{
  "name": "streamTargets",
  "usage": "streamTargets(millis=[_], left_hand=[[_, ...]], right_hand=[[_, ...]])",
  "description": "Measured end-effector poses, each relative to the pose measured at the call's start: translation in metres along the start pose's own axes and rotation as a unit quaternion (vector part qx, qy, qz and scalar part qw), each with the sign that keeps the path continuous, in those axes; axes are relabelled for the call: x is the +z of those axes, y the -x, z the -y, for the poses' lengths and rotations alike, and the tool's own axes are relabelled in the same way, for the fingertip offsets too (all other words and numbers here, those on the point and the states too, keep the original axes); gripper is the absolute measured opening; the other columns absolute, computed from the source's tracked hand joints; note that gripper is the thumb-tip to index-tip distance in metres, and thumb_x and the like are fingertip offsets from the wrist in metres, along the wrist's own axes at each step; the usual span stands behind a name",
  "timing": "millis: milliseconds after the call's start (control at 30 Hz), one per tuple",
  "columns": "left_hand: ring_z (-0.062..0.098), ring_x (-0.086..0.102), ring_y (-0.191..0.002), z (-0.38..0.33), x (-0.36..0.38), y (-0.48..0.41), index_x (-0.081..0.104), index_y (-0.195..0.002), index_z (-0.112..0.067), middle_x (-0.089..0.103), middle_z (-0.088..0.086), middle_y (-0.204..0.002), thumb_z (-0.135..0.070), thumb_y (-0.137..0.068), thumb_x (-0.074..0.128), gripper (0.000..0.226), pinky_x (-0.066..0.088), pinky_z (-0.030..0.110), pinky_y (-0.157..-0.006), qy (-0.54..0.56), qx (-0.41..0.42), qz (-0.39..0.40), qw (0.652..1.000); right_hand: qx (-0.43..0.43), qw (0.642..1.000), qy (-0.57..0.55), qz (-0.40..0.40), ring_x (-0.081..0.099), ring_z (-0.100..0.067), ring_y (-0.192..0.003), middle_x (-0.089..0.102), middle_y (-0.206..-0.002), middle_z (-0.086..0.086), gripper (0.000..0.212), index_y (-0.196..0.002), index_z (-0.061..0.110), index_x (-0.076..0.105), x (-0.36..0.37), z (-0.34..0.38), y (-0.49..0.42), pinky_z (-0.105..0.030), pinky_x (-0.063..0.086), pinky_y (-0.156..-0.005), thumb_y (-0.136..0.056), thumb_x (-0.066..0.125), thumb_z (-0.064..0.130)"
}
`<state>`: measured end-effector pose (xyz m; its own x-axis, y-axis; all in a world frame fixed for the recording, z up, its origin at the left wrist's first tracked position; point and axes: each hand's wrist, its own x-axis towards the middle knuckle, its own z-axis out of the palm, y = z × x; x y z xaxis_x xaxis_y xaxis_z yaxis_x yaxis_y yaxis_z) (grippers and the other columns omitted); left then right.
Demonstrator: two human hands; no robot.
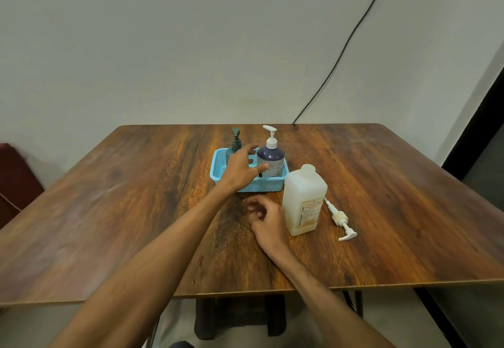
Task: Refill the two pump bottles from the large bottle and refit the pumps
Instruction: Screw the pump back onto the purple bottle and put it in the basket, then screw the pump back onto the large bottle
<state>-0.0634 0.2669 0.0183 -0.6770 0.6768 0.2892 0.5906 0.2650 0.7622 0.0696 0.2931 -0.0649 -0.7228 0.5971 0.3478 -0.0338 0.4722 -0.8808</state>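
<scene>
We are starting out: our left hand, fingers spread and empty, is hovering against the purple pump bottle, with the green pump bottle just beyond. Our right hand, loosely curled and empty, is resting beside the large bottle. The next move probably means gripping one bottle and unscrewing its pump.

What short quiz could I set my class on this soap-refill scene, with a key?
1. True or false: the large bottle has a pump fitted in its neck.
2. Where do the grey pump bottle and the blue pump bottle stand? A: on the floor. B: in the blue basket. C: on a shelf.
3. Fill in: the loose white pump lies on the table to the ___ of the large bottle.
Key: 1 false, its neck is open; 2 B; 3 right.
</scene>
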Motion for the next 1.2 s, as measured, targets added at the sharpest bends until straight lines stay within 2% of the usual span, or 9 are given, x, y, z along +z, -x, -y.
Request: streamTargets(millis=[133, 333, 500, 633, 733, 833, 967, 1067, 1200], left_hand=[[0.017, 0.065, -0.107, -0.013, -0.032, 0.017, 0.063, -0.129, -0.009, 0.067, 0.010, -0.126, -0.018, -0.094, 0.069, 0.037, 0.053, 0.016, -0.075, -0.008, 0.025, -0.036, 0.999], [0.019, 0.070, -0.091, -0.031, -0.072, 0.027, 0.073, -0.110, -0.004, 0.075, 0.010, -0.102, -0.014, -0.096, 0.065, 0.018, 0.060, 0.035, -0.086, 0.029, 0.018, -0.150, 0.988], [0.023, 0.069, -0.091, -0.013, -0.085, 0.012, 0.070, -0.111, -0.007, 0.072, 0.010, -0.101, -0.009, -0.097, 0.061, 0.017, 0.061, 0.040, -0.083, 0.058, -0.042, -0.202, 0.977], [0.015, 0.060, -0.096, 0.020, -0.077, -0.008, 0.062, -0.125, -0.009, 0.066, 0.007, -0.116, -0.010, -0.095, 0.062, 0.029, 0.050, 0.022, -0.073, 0.007, -0.110, -0.175, 0.978], [0.020, 0.057, -0.108, 0.040, -0.069, -0.017, 0.050, -0.137, -0.008, 0.059, 0.010, -0.128, -0.010, -0.093, 0.063, 0.045, 0.050, 0.033, -0.086, 0.005, -0.172, -0.110, 0.979], [0.025, 0.057, -0.113, 0.053, -0.062, -0.025, 0.040, -0.144, -0.007, 0.055, 0.012, -0.132, -0.008, -0.092, 0.064, 0.057, 0.056, 0.044, -0.094, 0.003, -0.226, -0.040, 0.973], [0.030, 0.066, -0.106, 0.063, -0.056, -0.035, 0.048, -0.138, -0.004, 0.061, 0.017, -0.127, -0.004, -0.093, 0.062, 0.048, 0.061, 0.049, -0.085, 0.000, -0.261, 0.019, 0.965], [0.033, 0.069, -0.099, 0.067, -0.054, -0.040, 0.049, -0.139, 0.000, 0.063, 0.020, -0.125, 0.003, -0.091, 0.059, 0.049, 0.063, 0.050, -0.078, -0.022, -0.257, 0.001, 0.966], [0.035, 0.069, -0.099, 0.071, -0.052, -0.045, 0.052, -0.138, 0.000, 0.062, 0.021, -0.128, 0.006, -0.090, 0.058, 0.049, 0.063, 0.051, -0.072, -0.041, -0.248, -0.033, 0.967]], right_hand=[[-0.040, 0.999, -0.032, -0.002, 0.063, 0.007, -0.103, 0.067, -0.104, 0.023, 0.034, -0.107, 0.024, 0.072, -0.021, 0.035, 0.001, -0.010, 0.050, -0.086, -0.089, 0.062, -0.003], [-0.152, 0.986, -0.064, -0.034, 0.069, -0.004, -0.093, 0.073, -0.097, 0.013, 0.027, -0.100, 0.024, 0.073, -0.084, 0.104, -0.043, -0.017, 0.057, -0.075, -0.089, 0.064, 0.001], [-0.029, 0.998, -0.047, -0.009, 0.072, -0.014, -0.088, 0.075, -0.090, 0.005, 0.026, -0.094, 0.023, 0.074, -0.119, 0.096, -0.113, -0.023, 0.058, -0.070, -0.087, 0.067, -0.001], [0.063, 0.997, 0.019, 0.049, 0.070, -0.021, -0.081, 0.072, -0.098, -0.013, 0.015, -0.098, 0.015, 0.070, -0.127, 0.054, -0.160, -0.025, 0.057, -0.061, -0.092, 0.065, 0.003], [0.122, 0.978, 0.117, 0.123, 0.070, -0.020, -0.076, 0.071, -0.099, -0.016, 0.011, -0.104, 0.012, 0.065, -0.127, 0.028, -0.181, -0.025, 0.059, -0.059, -0.094, 0.066, 0.008], [0.180, 0.946, 0.185, 0.194, 0.070, -0.020, -0.085, 0.068, -0.099, -0.008, 0.020, -0.108, 0.013, 0.060, -0.119, 0.012, -0.189, -0.028, 0.059, -0.063, -0.091, 0.071, 0.015], [0.234, 0.919, 0.193, 0.251, 0.070, -0.022, -0.095, 0.068, -0.111, -0.009, 0.032, -0.118, 0.009, 0.061, -0.110, -0.006, -0.193, -0.033, 0.062, -0.078, -0.089, 0.072, 0.015], [0.244, 0.913, 0.177, 0.274, 0.071, -0.027, -0.100, 0.069, -0.114, -0.012, 0.035, -0.120, 0.007, 0.063, -0.105, -0.012, -0.194, -0.037, 0.062, -0.084, -0.087, 0.072, 0.011], [0.229, 0.926, 0.161, 0.252, 0.071, -0.031, -0.096, 0.069, -0.110, -0.017, 0.035, -0.119, 0.003, 0.061, -0.099, -0.016, -0.197, -0.036, 0.060, -0.076, -0.085, 0.071, 0.003]])
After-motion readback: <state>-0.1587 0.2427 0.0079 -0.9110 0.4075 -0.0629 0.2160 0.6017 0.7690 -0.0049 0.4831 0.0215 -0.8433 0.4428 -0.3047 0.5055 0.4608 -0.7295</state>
